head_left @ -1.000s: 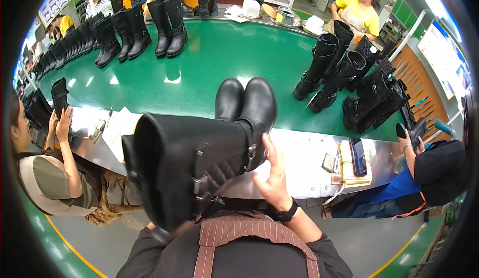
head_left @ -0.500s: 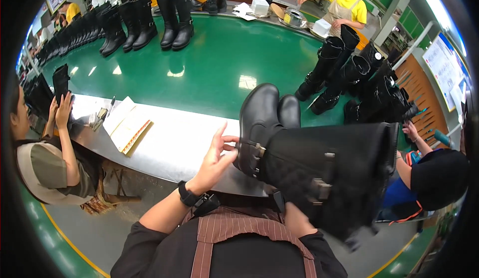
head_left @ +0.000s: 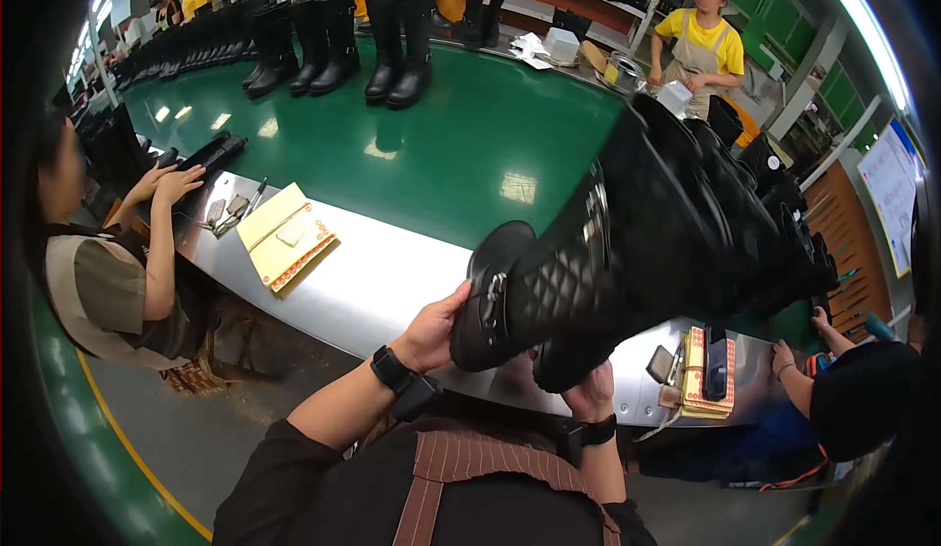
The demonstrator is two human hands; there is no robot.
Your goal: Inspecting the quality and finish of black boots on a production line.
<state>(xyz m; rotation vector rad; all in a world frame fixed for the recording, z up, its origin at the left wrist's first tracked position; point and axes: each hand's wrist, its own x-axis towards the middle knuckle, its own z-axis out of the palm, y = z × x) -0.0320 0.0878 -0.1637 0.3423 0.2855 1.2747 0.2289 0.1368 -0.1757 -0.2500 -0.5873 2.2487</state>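
I hold a tall black quilted boot [head_left: 627, 252] with a metal buckle strap on its side, lifted off the steel workbench [head_left: 392, 281], its toe pointing left and its shaft up to the right. My left hand [head_left: 431, 328] grips the toe end. Under the sole, my right hand [head_left: 588, 389] holds the foot from below. A second boot seems to lie behind the first, and I cannot tell them apart.
A yellow pad [head_left: 284, 235] and small tools lie on the bench to the left, where a seated person [head_left: 108, 272] handles a boot. Rows of black boots [head_left: 333, 46] stand on the green conveyor [head_left: 461, 144]. Another worker [head_left: 853, 399] sits at my right, near a phone [head_left: 716, 362].
The boot has swung from left of me to right, and now tips up with its toe toward my left hand, which has closed on the toe.
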